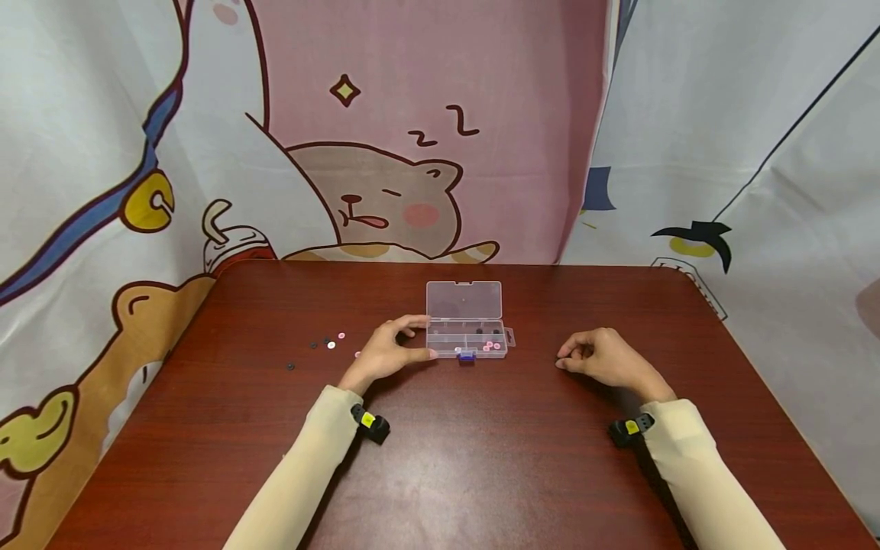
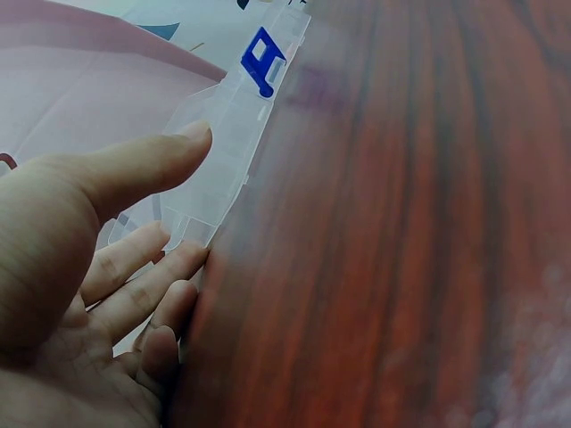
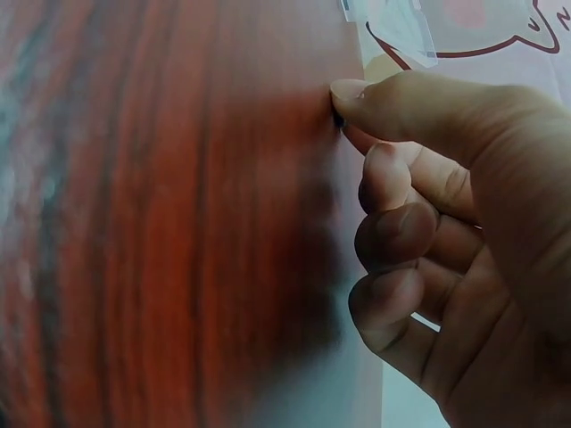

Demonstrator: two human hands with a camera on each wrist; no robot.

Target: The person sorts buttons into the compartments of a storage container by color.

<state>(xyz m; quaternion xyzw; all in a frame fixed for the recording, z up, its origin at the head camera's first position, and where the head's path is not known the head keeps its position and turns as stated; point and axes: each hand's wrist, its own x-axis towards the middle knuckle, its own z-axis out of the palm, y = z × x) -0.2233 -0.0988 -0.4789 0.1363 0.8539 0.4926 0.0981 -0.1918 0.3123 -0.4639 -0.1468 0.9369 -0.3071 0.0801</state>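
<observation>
A clear plastic compartment box (image 1: pixel 438 337) with its lid raised stands on the table, its blue latch (image 1: pixel 467 358) at the front. My left hand (image 1: pixel 382 350) holds the box's left end, thumb at the front corner and forefinger toward the hinge. In the left wrist view, the other fingers (image 2: pixel 183 303) curl loosely beside it. Pink discs (image 1: pixel 491 346) and dark ones lie in the compartments. To the right of the box, my right hand (image 1: pixel 608 357) pinches a small black disc (image 3: pixel 338 119) between thumb and forefinger, low over the table; the fingertips mostly hide it.
Several loose small discs, among them a white one (image 1: pixel 331 345), a pink one (image 1: pixel 341 335) and a black one (image 1: pixel 290 367), lie left of my left hand on the brown table (image 1: pixel 481 458). A cartoon-print curtain (image 1: pixel 536 137) hangs behind the table's back edge.
</observation>
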